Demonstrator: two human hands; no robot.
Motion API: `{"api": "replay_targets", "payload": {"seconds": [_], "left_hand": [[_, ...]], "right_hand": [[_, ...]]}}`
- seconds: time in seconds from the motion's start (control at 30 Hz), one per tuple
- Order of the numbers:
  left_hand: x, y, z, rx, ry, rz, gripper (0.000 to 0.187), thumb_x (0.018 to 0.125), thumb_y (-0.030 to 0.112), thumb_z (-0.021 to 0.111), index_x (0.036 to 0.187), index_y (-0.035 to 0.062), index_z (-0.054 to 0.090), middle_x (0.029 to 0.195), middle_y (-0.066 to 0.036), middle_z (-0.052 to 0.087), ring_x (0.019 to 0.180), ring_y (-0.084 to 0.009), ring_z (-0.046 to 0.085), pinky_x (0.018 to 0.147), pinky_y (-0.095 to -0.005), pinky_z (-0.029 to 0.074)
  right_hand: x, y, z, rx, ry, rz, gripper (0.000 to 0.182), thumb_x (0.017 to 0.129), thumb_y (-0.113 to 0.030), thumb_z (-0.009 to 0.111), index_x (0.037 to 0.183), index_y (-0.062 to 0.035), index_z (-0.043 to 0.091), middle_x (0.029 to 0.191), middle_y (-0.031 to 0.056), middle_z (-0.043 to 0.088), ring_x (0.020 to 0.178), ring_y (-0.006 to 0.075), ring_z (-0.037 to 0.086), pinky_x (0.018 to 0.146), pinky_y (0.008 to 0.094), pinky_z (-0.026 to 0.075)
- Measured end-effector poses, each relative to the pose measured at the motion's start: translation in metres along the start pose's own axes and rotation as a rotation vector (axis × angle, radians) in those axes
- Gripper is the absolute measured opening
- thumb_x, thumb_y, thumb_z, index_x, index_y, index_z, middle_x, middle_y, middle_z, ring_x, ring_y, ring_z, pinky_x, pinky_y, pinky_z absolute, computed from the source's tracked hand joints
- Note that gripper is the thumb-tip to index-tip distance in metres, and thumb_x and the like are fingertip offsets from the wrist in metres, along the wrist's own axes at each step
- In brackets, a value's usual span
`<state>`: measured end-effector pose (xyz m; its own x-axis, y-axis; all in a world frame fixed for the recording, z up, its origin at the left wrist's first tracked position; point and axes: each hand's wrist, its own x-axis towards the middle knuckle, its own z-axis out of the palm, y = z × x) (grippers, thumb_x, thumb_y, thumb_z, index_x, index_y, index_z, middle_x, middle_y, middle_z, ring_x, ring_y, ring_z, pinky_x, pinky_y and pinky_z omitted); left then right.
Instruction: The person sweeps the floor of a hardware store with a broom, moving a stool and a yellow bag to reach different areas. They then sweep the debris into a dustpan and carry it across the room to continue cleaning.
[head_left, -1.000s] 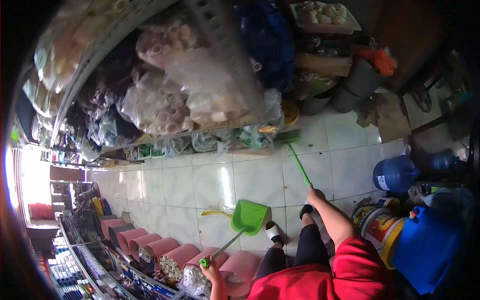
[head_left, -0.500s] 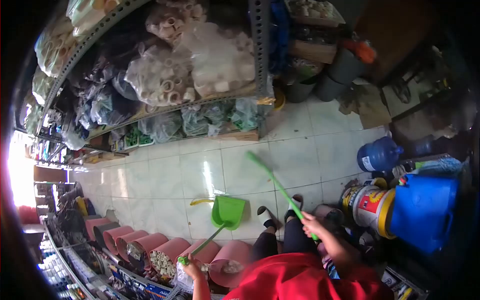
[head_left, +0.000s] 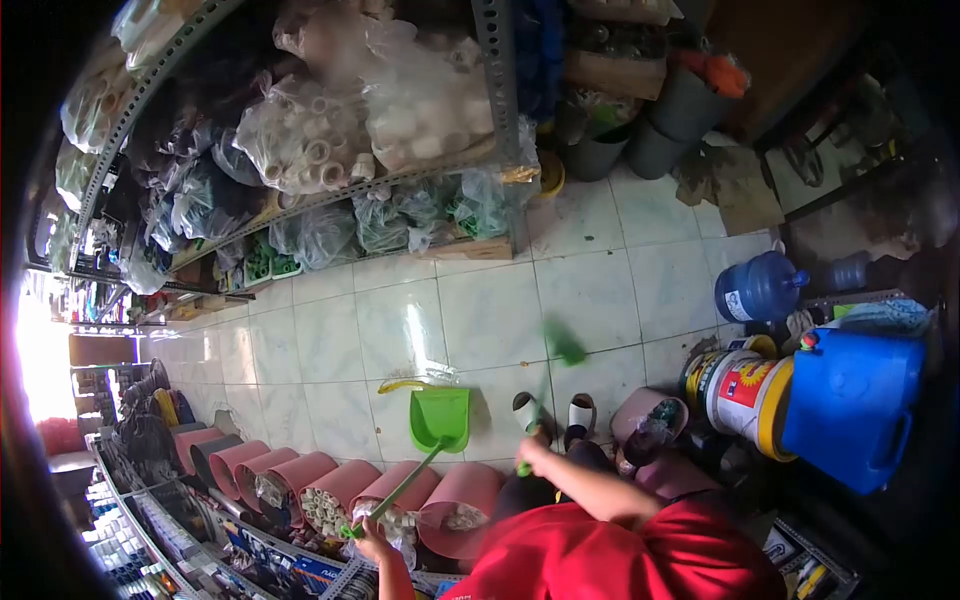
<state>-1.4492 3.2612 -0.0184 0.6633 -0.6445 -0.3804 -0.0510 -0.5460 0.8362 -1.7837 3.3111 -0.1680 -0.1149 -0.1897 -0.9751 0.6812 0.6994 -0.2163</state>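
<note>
My left hand point(head_left: 373, 540) is wrapped round the end of the long handle of a green dustpan point(head_left: 440, 415). Its pan lies on the floor tiles, open side facing away from me. A yellow strip point(head_left: 405, 386) lies along the pan's far left edge. In my right hand point(head_left: 540, 462), closed in front of my body, is the green stick of a broom point(head_left: 566, 346). The broom's green head is smeared by motion over the tiles, to the right of the dustpan and beyond my feet. My slippers point(head_left: 582, 413) show just below it.
Pink bins point(head_left: 458, 508) holding white pipe fittings line the near left side. Across the aisle stands a metal shelf point(head_left: 497, 80) with bagged fittings. To the right are a blue jerrycan point(head_left: 850, 405), a paint bucket point(head_left: 745, 395) and a blue water bottle point(head_left: 760, 287).
My right hand has swung left across my body, and the broom head has moved right and nearer my feet. The dustpan remains on the floor in my left hand's hold.
</note>
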Motion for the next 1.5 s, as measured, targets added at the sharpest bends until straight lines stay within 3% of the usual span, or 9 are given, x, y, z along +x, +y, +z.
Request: {"api": "replay_targets", "payload": {"seconds": [0.2, 0.37, 0.5, 0.8, 0.87, 1.0, 1.1, 1.33, 1.5], "left_hand": [[0.015, -0.018, -0.011, -0.052, 0.075, 0.017, 0.014, 0.071, 0.015, 0.055, 0.084, 0.0103, 0.052, 0.073, -0.001, 0.052, 0.061, -0.0107, 0.049, 0.05, -0.0234, 0.039], [0.032, -0.023, -0.03, -0.007, 0.09, -0.015, 0.016, 0.07, 0.018, 0.054, 0.084, 0.0098, 0.053, 0.073, -0.002, 0.052, 0.057, -0.0101, 0.047, 0.046, -0.021, 0.037], [0.041, -0.026, -0.041, 0.067, 0.068, -0.03, 0.018, 0.071, 0.018, 0.053, 0.085, 0.008, 0.053, 0.072, -0.001, 0.05, 0.059, -0.0101, 0.046, 0.048, -0.021, 0.037], [0.031, -0.019, -0.023, 0.055, 0.16, -0.03, 0.014, 0.072, 0.019, 0.055, 0.081, 0.0089, 0.053, 0.068, -0.002, 0.049, 0.051, -0.0102, 0.044, 0.043, -0.02, 0.035], [0.031, -0.018, -0.024, 0.13, 0.141, 0.024, 0.014, 0.072, 0.019, 0.055, 0.081, 0.0083, 0.054, 0.066, -0.003, 0.05, 0.048, -0.0105, 0.043, 0.039, -0.021, 0.034], [0.051, -0.036, -0.021, -0.013, 0.176, 0.076, 0.014, 0.069, 0.019, 0.054, 0.076, 0.0084, 0.048, 0.06, -0.001, 0.046, 0.041, -0.0105, 0.039, 0.036, -0.0231, 0.03], [0.042, -0.039, -0.006, 0.009, 0.221, 0.067, 0.013, 0.07, 0.019, 0.054, 0.076, 0.0085, 0.049, 0.061, -0.001, 0.046, 0.042, -0.0109, 0.039, 0.036, -0.0231, 0.031], [-0.022, -0.029, 0.053, 0.032, 0.359, 0.017, 0.013, 0.07, 0.018, 0.054, 0.077, 0.0088, 0.049, 0.062, -0.001, 0.047, 0.043, -0.0119, 0.041, 0.037, -0.0233, 0.032], [-0.094, -0.026, 0.1, 0.034, 0.481, -0.011, 0.012, 0.07, 0.018, 0.054, 0.077, 0.009, 0.049, 0.063, -0.002, 0.048, 0.044, -0.0127, 0.042, 0.037, -0.0235, 0.033]], "right_hand": [[-0.056, -0.058, -0.057, 0.353, -0.687, 0.192, 0.007, 0.085, -0.022, 0.036, 0.084, -0.0154, 0.034, 0.05, 0.0, 0.035, 0.036, 0.0078, 0.033, 0.031, 0.0194, 0.028], [-0.09, -0.029, -0.166, 0.027, 0.057, -0.054, 0.038, 0.084, -0.027, 0.039, 0.12, -0.03, 0.027, 0.048, 0.0016, 0.036, 0.032, 0.0108, 0.036, 0.028, 0.0254, 0.033], [0.018, -0.009, -0.204, 0.573, 0.121, -0.063, 0.023, 0.083, -0.023, 0.036, 0.064, -0.0112, 0.038, 0.041, -0.0003, 0.029, 0.031, 0.0147, 0.033, 0.029, 0.0285, 0.028], [-0.04, -0.051, 0.022, 0.398, -0.44, 0.188, 0.022, 0.082, -0.022, 0.04, 0.068, -0.0068, 0.036, 0.05, 0.001, 0.036, 0.038, 0.0117, 0.037, 0.034, 0.0231, 0.033], [-0.018, -0.078, -0.022, 0.57, -0.732, 0.403, 0.023, 0.083, -0.023, 0.04, 0.067, -0.0066, 0.036, 0.051, -0.0007, 0.036, 0.039, 0.0071, 0.036, 0.033, 0.0184, 0.031], [-0.066, -0.113, -0.108, 0.361, -0.733, 0.046, 0.01, 0.083, -0.022, 0.044, 0.081, -0.016, 0.036, 0.056, -0.0016, 0.036, 0.04, 0.0044, 0.035, 0.033, 0.0173, 0.03], [-0.091, -0.138, -0.188, 0.152, -0.2, -0.091, 0.019, 0.083, -0.02, 0.043, 0.101, -0.0226, 0.04, 0.052, -0.0004, 0.036, 0.035, 0.0064, 0.031, 0.03, 0.0197, 0.028], [-0.038, -0.294, -0.427, 0.08, 0.308, -0.296, 0.007, 0.081, -0.023, 0.043, 0.085, -0.0203, 0.037, 0.049, 0.0008, 0.034, 0.035, 0.0117, 0.034, 0.03, 0.0252, 0.031], [0.124, -0.385, -0.552, 0.416, 0.295, -0.283, 0.01, 0.08, -0.017, 0.042, 0.077, -0.0086, 0.039, 0.056, 0.004, 0.039, 0.042, 0.0146, 0.039, 0.034, 0.028, 0.034]]}}
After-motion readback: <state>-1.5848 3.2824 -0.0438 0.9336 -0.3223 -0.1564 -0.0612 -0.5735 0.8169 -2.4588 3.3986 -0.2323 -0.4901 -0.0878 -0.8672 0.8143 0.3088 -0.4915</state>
